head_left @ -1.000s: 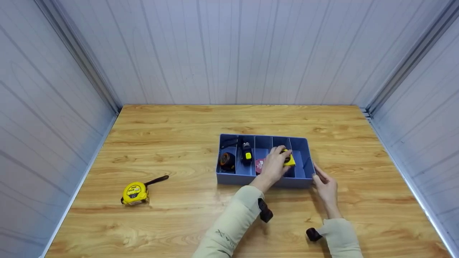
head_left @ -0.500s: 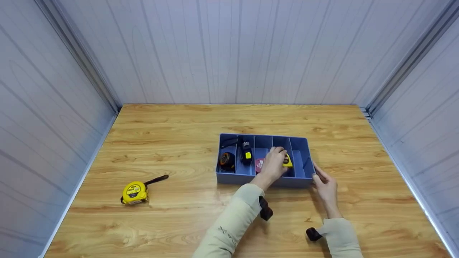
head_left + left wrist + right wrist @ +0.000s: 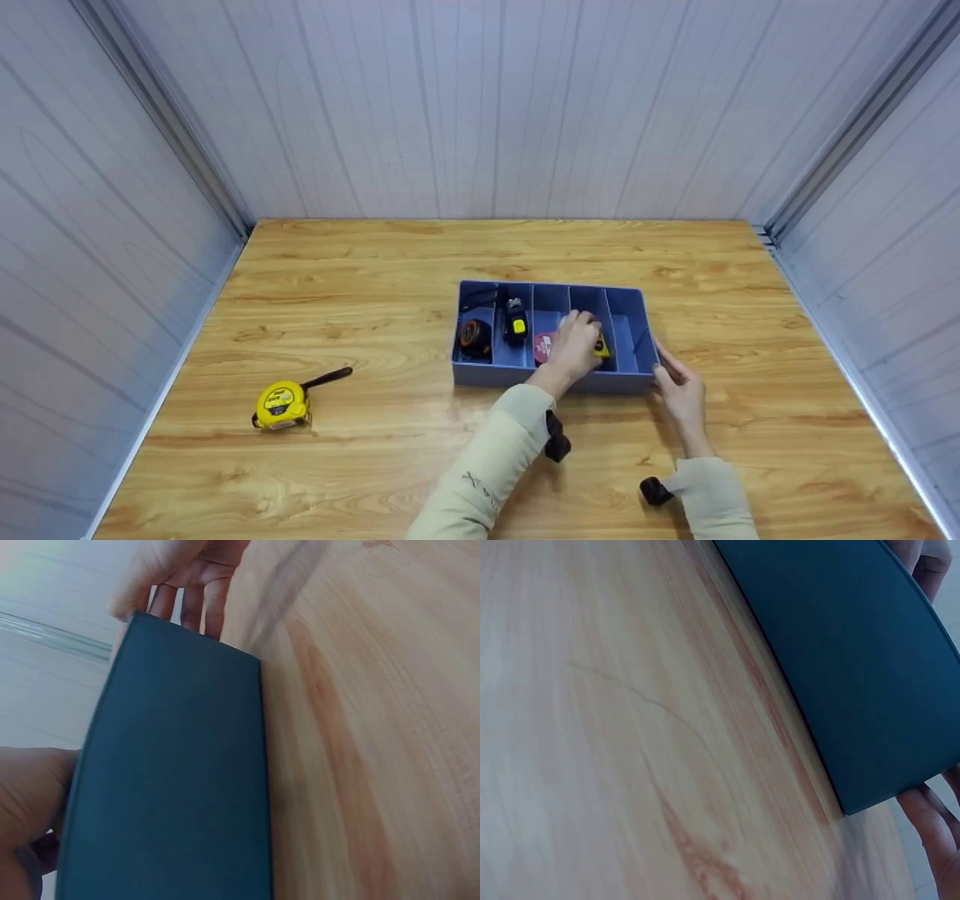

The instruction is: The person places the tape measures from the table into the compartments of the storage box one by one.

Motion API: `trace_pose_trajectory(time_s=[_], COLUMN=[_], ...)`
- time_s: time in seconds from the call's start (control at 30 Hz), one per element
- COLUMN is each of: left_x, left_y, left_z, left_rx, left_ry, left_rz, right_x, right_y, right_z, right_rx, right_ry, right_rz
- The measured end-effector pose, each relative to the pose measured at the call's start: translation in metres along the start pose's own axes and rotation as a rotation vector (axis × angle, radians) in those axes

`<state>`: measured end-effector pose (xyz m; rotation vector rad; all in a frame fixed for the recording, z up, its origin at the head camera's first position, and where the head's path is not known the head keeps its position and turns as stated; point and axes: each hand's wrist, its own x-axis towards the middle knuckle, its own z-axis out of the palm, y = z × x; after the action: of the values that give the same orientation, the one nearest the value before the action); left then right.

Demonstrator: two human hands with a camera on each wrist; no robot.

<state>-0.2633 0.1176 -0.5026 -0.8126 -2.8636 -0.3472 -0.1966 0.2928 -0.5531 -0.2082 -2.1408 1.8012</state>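
A blue divided box point(image 3: 495, 373) stands on the table. My left hand point(image 3: 571, 346) reaches into its fourth compartment from the left and holds a yellow tape measure point(image 3: 601, 346), mostly hidden by the fingers. At the box's right end, my right hand point(image 3: 681, 394) grips the corner, thumb at the rim and fingers along the outer wall, as the right wrist view also shows. Inside lie a black-and-orange tape measure point(image 3: 475, 337) in the leftmost compartment, a black one with a yellow button point(image 3: 517, 321) beside it, and a red round item point(image 3: 544, 345) in the third.
Another yellow tape measure point(image 3: 282, 403) with a black strap point(image 3: 328, 376) lies to the left on the wooden table point(image 3: 360, 300). Pale panel walls point(image 3: 480, 112) enclose the table at the back and both sides. The box's rightmost compartment point(image 3: 628, 341) shows its bare floor.
My left hand has lowered the yellow tape measure deeper into the fourth compartment, so less of it shows now. The right hand stays at the box's corner.
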Motion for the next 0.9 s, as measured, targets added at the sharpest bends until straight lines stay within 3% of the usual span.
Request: trace_pose_trajectory(time_s=[0.37,0.7,0.9], left_x=[0.0003,-0.0005,-0.0008], left_y=[-0.0005,-0.0009,0.0], left_z=[0.0004,-0.0002,-0.0034], left_rx=[0.067,0.063,-0.002], left_ry=[-0.027,-0.012,-0.008], left_rz=[0.04,0.044,0.031], right_x=[0.0011,0.0006,0.0002], right_y=[-0.0047,-0.0068,-0.0077], right_z=[0.0004,-0.0003,-0.0005], right_rx=[-0.011,0.013,-0.001], right_ry=[-0.004,-0.027,-0.02], right_rz=[0.129,0.14,0.134])
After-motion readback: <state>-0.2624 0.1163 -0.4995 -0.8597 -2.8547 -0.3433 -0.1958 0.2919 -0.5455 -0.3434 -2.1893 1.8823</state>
